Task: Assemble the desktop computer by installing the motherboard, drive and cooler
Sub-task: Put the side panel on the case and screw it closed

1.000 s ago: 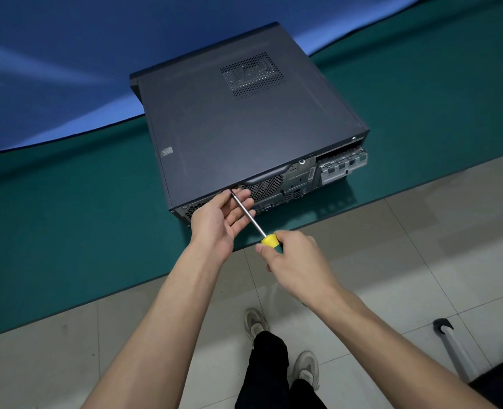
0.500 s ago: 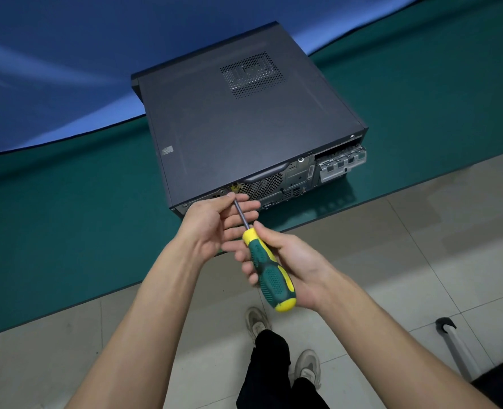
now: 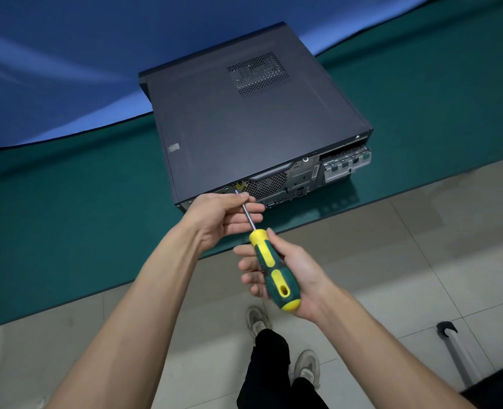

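A black desktop computer case (image 3: pixel 244 134) lies flat on the green mat, its cover closed and its rear panel (image 3: pixel 288 181) facing me. A screwdriver (image 3: pixel 271 267) with a green and yellow handle points at the rear panel's upper left corner. My right hand (image 3: pixel 285 273) grips the handle near the table's front edge. My left hand (image 3: pixel 223 216) sits against the rear panel and pinches the metal shaft (image 3: pixel 246 212) between thumb and fingers. The screw at the tip is too small to make out.
The green mat (image 3: pixel 67 219) covers the table, with a blue cloth (image 3: pixel 52 69) behind it. The table's front edge runs just under my hands. Below are a tiled floor, my legs and shoes (image 3: pixel 274 343), and a metal handle (image 3: pixel 456 349) at the lower right.
My right hand has slid back along the screwdriver to grip the whole handle, which now shows fully. My left hand stays on the shaft at the rear panel.
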Motion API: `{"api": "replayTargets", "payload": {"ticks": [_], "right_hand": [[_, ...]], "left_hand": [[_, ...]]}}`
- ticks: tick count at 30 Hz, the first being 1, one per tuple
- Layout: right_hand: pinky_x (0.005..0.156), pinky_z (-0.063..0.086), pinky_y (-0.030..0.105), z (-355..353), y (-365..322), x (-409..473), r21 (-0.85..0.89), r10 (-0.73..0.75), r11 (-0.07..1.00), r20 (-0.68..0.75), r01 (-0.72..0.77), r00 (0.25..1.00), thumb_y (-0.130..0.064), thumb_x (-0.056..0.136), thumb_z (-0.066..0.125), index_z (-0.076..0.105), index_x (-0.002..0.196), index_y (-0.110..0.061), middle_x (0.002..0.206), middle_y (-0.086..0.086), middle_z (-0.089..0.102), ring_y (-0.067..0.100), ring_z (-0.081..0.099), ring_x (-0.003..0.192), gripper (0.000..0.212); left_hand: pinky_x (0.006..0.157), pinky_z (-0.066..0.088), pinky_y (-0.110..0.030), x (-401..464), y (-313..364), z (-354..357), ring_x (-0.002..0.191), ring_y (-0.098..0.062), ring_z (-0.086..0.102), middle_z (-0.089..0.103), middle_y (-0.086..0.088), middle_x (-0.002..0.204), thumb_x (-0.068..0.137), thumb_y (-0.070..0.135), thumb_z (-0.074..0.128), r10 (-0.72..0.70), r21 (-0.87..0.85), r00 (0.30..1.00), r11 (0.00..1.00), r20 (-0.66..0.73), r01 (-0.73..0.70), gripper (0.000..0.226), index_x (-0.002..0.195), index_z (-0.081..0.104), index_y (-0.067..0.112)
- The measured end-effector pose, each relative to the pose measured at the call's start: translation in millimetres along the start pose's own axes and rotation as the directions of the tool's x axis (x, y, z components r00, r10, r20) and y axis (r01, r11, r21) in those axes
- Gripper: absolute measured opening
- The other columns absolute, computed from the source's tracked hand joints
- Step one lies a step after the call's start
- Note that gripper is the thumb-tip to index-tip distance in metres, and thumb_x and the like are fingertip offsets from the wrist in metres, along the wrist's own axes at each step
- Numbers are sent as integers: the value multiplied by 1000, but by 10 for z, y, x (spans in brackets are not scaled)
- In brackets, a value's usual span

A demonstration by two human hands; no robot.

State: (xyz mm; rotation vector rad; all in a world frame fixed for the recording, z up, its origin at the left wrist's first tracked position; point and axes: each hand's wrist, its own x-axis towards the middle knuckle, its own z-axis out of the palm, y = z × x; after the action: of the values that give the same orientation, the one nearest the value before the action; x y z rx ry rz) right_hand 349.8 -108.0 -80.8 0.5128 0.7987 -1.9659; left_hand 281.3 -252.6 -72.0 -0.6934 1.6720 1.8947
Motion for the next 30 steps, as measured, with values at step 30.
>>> {"api": "replayTargets", "payload": {"ticks": [30], "right_hand": [[39, 43, 20, 157, 129, -20, -284, -197, 954, -338, 100, 920, -37, 84, 68, 60, 82, -10, 60, 2, 59, 14, 53, 40, 29]], "left_hand": [[44, 54, -24, -92, -38, 135, 47, -15, 65, 70, -8, 62, 93, 10, 56, 35, -60, 993, 997, -109, -42, 11, 86, 61, 3]]}}
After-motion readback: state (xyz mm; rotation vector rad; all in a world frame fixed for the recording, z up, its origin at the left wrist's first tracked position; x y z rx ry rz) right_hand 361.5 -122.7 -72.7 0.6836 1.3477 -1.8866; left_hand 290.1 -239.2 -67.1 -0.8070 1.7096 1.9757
